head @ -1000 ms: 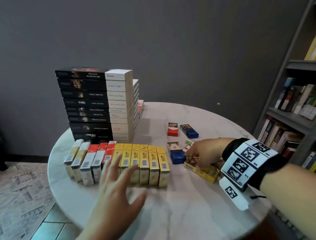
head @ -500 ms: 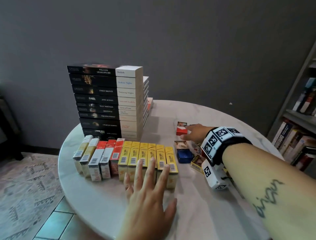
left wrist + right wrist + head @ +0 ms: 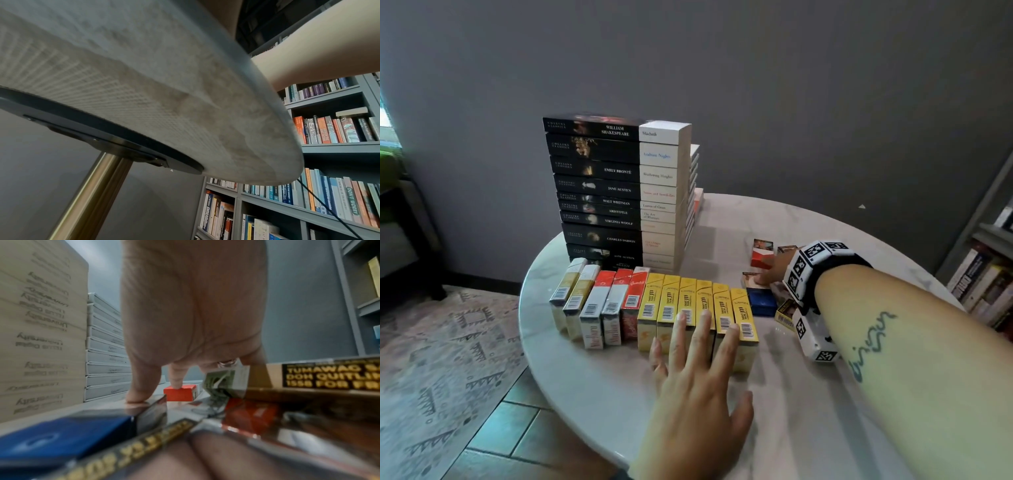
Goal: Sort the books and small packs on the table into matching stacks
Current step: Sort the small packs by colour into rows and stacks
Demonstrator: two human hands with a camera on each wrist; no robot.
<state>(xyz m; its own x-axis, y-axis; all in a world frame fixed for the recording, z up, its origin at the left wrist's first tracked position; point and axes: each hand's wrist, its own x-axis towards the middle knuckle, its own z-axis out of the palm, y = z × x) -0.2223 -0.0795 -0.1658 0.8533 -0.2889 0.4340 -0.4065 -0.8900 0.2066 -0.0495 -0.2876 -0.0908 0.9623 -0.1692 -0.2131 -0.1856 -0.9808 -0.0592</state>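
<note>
Red pack (image 3: 761, 257): flat on the desk (image 3: 774, 394), right hand (image 3: 774, 265) fingertips (image 3: 176, 382) resting on it, fingers extended.
Yellow packs (image 3: 695, 311): upright row; left hand (image 3: 698, 394) spread open, fingertips touching them.
Book stack (image 3: 616, 192): behind the row.

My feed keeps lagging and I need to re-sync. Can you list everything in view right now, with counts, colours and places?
yellow packs: six, front row, right part.
red-and-white packs: three, mid row.
gold-and-white packs: two, row's left end.
black-spined books: one tall stack behind the row; count unclear.
grey books: second stack behind it.
blue pack: one, right of the row.
red pack: one, farther back.
loose packs: several under the right wrist; count hidden.
table: one, round, marble.
bookshelf: right side.
left hand: flat, fingers on yellow packs.
right hand: reaching, fingertip on the red pack.
</note>
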